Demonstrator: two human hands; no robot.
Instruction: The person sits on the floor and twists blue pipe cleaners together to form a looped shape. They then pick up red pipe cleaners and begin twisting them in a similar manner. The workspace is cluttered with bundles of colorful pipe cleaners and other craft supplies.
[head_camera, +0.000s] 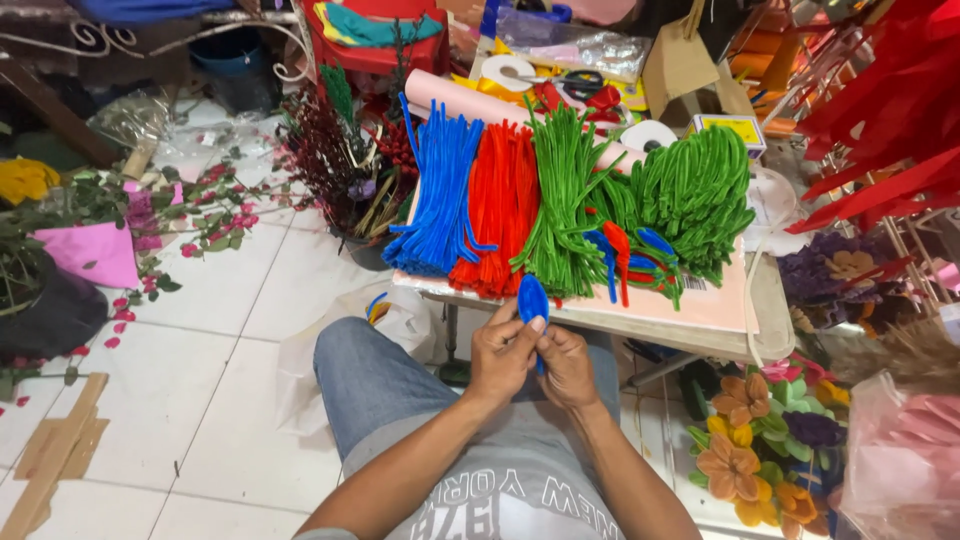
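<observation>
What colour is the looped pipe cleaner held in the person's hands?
Blue. The looped pipe cleaner shows best in the head view, pinched between the left hand and right hand.

Craft workshop for handmade artificial flowers, cluttered, with a white tiled floor (215, 300). At centre, a small table (770, 310) carries sorted bundles of pipe cleaners in blue (440, 190), red (500, 205) and green (690, 190), with a pink paper roll (460, 100), tape rolls (508, 70) and scissors (580, 80) at 12 o'clock behind them. Finished pipe-cleaner flowers (760, 450) lie at 4 o'clock, red paper strips (890, 110) hang at 2 o'clock, dried stems in a pot (345, 160) stand at 11 o'clock, and rose sprigs with loose petals (190, 220) are strewn at 9 o'clock.
</observation>
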